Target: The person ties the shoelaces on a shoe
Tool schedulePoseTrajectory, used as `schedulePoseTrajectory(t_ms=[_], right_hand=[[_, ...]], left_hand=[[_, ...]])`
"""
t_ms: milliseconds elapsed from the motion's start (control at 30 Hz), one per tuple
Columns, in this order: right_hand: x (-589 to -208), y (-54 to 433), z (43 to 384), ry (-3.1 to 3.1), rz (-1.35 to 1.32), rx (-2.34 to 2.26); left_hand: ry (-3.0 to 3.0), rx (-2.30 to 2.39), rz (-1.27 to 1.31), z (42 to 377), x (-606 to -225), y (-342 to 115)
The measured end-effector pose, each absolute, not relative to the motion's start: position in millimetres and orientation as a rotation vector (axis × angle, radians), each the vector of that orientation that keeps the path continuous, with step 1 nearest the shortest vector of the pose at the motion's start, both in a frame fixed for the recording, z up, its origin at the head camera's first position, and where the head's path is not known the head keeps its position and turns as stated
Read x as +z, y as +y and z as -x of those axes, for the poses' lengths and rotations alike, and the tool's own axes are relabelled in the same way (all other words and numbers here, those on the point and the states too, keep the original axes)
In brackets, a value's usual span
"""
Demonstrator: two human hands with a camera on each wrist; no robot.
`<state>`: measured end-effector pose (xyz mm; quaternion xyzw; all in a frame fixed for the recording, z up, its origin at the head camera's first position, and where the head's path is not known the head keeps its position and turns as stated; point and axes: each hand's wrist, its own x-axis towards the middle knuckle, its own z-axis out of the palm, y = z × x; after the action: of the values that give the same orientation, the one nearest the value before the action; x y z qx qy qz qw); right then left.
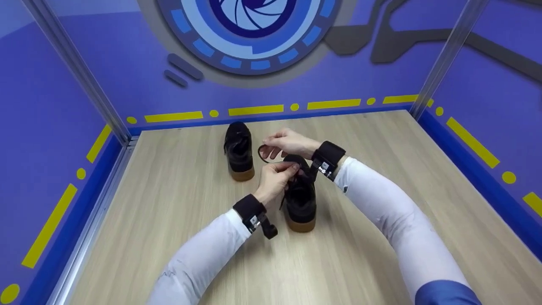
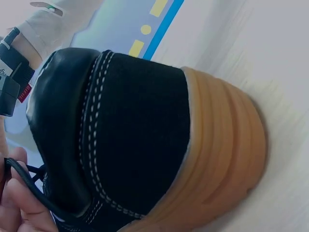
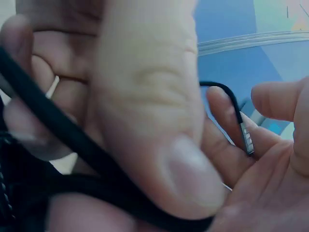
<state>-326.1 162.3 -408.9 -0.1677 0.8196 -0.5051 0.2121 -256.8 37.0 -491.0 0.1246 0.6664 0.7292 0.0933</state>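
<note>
A black shoe (image 1: 301, 214) with a tan sole stands with its heel toward me; its stitched heel (image 2: 140, 130) fills the left wrist view. Over its lacing, my left hand (image 1: 273, 182) pinches a black shoelace (image 3: 53, 121) between thumb and finger. Just beyond, my right hand (image 1: 292, 144) holds the free end of the lace among its bent fingers, and the lace bows out in a loop (image 1: 259, 153) to the left. A metal lace tip (image 3: 246, 139) lies against the right fingers in the right wrist view. The toe is partly hidden by my hands.
A matching black shoe (image 1: 238, 146) stands farther back to the left, heel toward me. Both rest on a light wood tabletop (image 1: 169, 190). Blue printed panels (image 1: 127, 63) enclose the back and sides, with metal posts (image 1: 444, 55) at the corners.
</note>
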Motion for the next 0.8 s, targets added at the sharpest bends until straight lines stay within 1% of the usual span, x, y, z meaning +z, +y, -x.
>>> schedulePoseTrajectory(t_ms=[200, 400, 567, 800], right_hand=[[-409.9, 163.5, 321.6, 2.16, 0.539, -1.411], [-407.2, 172.3, 319.1, 2.188, 0.6, -1.409], [-409.4, 186.3, 314.8, 2.27, 0.567, -1.457], [-414.7, 213.2, 305.1, 2.445, 0.563, -1.395]], left_hand=[[1.945, 2.211, -0.344, 255.1, -491.8, 39.4], [1.86, 2.291, -0.268, 255.8, -491.9, 43.6], [1.812, 2.318, -0.231, 256.6, -492.3, 45.2], [1.816, 2.32, -0.219, 258.7, -490.9, 43.6]])
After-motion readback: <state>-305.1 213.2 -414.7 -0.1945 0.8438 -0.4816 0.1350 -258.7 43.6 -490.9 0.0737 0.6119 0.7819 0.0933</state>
